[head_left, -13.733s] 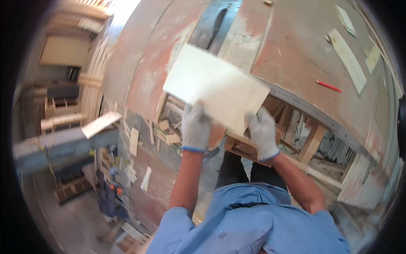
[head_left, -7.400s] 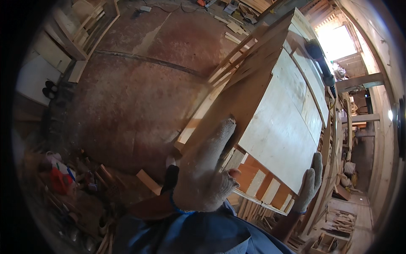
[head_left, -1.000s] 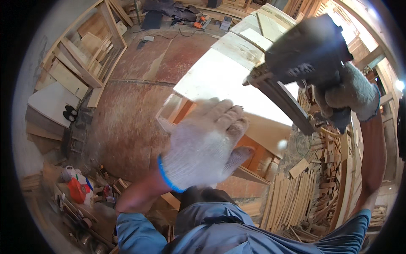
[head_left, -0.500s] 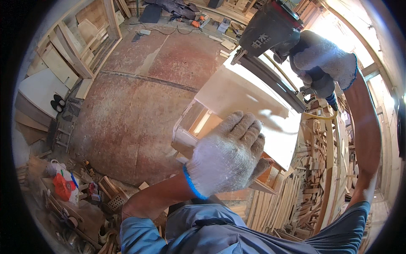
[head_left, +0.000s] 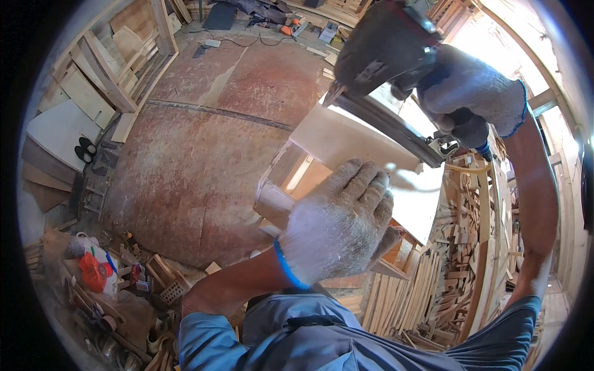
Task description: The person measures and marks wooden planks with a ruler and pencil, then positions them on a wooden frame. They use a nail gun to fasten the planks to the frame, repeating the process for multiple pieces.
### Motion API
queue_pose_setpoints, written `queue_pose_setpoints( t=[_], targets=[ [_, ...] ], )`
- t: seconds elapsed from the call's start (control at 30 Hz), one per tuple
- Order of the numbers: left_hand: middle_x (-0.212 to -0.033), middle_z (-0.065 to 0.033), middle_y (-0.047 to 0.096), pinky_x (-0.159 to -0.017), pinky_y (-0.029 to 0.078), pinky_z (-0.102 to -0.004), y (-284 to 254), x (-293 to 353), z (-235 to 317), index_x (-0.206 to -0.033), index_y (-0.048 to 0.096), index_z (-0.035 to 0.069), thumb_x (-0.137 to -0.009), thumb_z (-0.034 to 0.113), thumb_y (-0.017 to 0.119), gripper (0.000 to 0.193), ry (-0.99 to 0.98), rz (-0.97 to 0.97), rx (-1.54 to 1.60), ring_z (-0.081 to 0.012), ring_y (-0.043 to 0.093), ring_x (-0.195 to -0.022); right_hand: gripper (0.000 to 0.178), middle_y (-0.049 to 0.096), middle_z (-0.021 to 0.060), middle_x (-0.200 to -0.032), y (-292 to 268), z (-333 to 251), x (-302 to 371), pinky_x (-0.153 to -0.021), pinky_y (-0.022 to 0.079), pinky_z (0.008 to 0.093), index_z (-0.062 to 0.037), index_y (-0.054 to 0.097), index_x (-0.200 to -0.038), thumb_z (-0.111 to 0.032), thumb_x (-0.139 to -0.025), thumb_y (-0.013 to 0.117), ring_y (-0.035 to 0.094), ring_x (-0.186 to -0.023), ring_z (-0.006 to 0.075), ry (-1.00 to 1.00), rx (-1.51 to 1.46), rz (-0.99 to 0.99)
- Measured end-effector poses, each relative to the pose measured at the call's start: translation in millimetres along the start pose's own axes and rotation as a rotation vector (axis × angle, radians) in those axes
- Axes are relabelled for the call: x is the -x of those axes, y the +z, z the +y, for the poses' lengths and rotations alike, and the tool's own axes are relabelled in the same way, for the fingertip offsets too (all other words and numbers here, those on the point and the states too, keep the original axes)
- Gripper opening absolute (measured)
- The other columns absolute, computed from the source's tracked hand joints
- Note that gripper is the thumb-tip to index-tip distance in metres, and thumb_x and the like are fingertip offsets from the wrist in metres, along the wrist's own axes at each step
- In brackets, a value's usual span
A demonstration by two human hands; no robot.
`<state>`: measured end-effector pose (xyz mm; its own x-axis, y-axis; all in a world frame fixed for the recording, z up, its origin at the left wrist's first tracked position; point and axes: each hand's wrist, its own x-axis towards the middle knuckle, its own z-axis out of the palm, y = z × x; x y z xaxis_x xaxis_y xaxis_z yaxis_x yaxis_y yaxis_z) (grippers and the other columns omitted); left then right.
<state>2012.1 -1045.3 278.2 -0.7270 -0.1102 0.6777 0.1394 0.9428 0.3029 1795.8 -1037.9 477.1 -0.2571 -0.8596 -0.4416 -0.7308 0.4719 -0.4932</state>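
Note:
My right hand (head_left: pixel 465 93), in a whitish knit glove with a blue cuff, is wrapped round the grip of a black pneumatic nail gun (head_left: pixel 387 52). An air hose (head_left: pixel 470 169) runs from the handle's lower end. The gun is over a pale wooden cabinet (head_left: pixel 337 135) with open compartments; motion blurs its body, and whether its nose touches the panel cannot be told. My left hand (head_left: pixel 343 222), gloved alike, is over the cabinet's near edge with its fingers stretched forward, close together. Its palm is hidden, so contact with the wood is unclear.
Wood offcuts (head_left: pixel 461 263) and long strips (head_left: pixel 402 297) are heaped on the right. Leaning boards (head_left: pixel 80 102) stand at the left, beside dark shoes (head_left: pixel 85 149). A cord (head_left: pixel 247 42) crosses the worn reddish floor (head_left: pixel 185 167). A red bag (head_left: pixel 94 272) lies among clutter, lower left.
The nail gun and my right hand have shifted slightly left. My left hand has moved a little to the right, keeping its fingers stretched. The cabinet appears shifted slightly right in the picture.

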Motion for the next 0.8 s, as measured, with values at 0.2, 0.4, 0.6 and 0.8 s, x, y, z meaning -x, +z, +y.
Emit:
queue_pose_setpoints(
  t=[0.2,0.4,0.6,0.8],
  targets=[
    [-0.119,-0.0231,0.07,-0.111,0.046,-0.0507,0,-2,3,-0.107,0.072,-0.001,-0.094,0.04,0.068,0.043,-0.033,0.034,0.049,-0.0354,0.064,-0.123,0.051,0.062,0.0076,-0.072,7,-27,24,-0.047,0.045,0.0282,0.0022,0.061,-0.12,0.0,-0.069,0.067,0.058,-0.055,0.0146,-0.002,-0.046,0.137],
    [-0.119,-0.0171,0.069,-0.109,0.048,-0.0501,3,1,2,-0.11,0.071,0.003,-0.09,0.038,0.072,0.04,0.041,0.098,0.087,-0.0316,0.065,-0.12,0.031,0.065,0.0075,-0.068,12,-30,32,-0.051,0.055,0.029,0.0032,0.07,-0.103,-0.007,-0.073,0.069,0.064,-0.054,0.0145,-0.043,0.117,0.022],
    [-0.116,-0.0128,0.068,-0.107,0.05,-0.0482,0,9,-2,-0.112,0.071,0.007,-0.089,0.035,0.07,0.036,0.123,0.16,0.156,-0.0285,0.066,-0.117,0.026,0.065,0.0062,-0.066,24,-30,26,-0.05,0.054,0.0279,0.0019,0.071,-0.099,-0.01,-0.076,0.068,0.063,-0.052,0.0124,-0.149,0.21,0.006],
    [-0.132,-0.014,0.066,-0.109,0.049,-0.0491,-37,14,-30,-0.117,0.073,0.003,-0.089,0.023,0.069,0.035,-0.042,0.192,0.019,-0.0336,0.064,-0.123,0.033,0.061,0.0039,-0.062,-19,44,85,-0.047,0.047,0.0245,0.0032,0.07,-0.107,-0.009,-0.076,0.067,0.059,-0.051,0.0099,-0.109,-0.14,0.22]
  ],
)
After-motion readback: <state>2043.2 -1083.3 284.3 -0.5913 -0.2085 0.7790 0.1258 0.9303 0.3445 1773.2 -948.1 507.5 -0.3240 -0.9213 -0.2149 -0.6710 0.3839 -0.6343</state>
